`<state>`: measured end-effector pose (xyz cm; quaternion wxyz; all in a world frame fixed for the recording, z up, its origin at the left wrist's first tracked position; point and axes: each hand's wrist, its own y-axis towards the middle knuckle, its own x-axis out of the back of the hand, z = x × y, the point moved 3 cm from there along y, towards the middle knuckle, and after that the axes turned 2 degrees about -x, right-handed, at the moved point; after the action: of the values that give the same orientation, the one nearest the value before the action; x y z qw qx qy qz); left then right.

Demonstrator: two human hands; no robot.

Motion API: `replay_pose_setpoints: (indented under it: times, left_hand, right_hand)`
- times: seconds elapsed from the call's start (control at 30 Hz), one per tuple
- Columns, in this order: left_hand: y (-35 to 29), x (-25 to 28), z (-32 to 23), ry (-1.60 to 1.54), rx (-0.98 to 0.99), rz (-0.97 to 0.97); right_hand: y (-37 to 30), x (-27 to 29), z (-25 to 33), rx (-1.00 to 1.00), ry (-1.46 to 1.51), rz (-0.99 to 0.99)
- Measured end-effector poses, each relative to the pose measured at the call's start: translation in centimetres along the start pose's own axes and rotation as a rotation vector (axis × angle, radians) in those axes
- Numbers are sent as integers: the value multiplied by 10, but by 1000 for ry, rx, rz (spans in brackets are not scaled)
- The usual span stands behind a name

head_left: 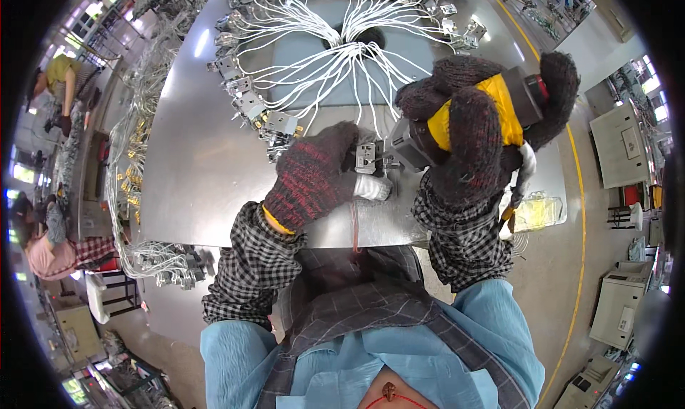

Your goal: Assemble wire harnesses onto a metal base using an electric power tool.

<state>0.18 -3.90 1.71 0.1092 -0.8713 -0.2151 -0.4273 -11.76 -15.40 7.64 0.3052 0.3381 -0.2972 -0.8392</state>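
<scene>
My left hand wears a dark knitted glove with red flecks, and white wrapping covers its thumb. Its fingers are closed around a small grey socket held low over the metal table. In my right hand, gloved the same way, is a black power screwdriver with yellow bands. The tool lies nearly level, its front end pointing left at the socket; whether its tip touches is too small to tell. White cables fan out from a dark hole in the table beyond my hands.
Several sockets on cable ends ring the far part of the shiny table. Bundled white cables with plugs hang along the left edge. A clear yellowish tray sits at right. Two people work at far left; pale cabinets stand at right.
</scene>
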Motion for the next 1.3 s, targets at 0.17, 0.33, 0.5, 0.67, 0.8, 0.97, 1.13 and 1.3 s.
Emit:
replay_pose_setpoints:
  times: [0.17, 0.33, 0.5, 0.67, 0.8, 0.97, 1.13, 1.3]
  left_hand:
    - [0, -4, 6, -58, -59, -9]
    - [-4, -4, 4, -87, -40, -28]
    - [-5, -4, 3, -73, -53, -6]
    - [-4, -8, 8, -127, -60, -34]
    - [-5, -6, 10, -139, -70, -20]
    - [-2, -4, 7, -109, -73, -6]
    - [-3, -8, 16, -139, -125, -7]
    - [1, -15, 21, -169, -133, 42]
  right_hand:
    - [-10, -5, -12, 16, -96, 46]
    - [-17, -6, -7, 65, -311, 89]
    - [-13, -6, -11, 91, -68, 131]
    - [-13, -6, -11, 148, -256, 129]
    - [-1, -12, -8, -63, 668, 187]
    - [-24, -15, -9, 28, -234, -11]
    - [-16, -6, -3, 285, -609, 99]
    - [-21, -11, -6, 68, -275, -66]
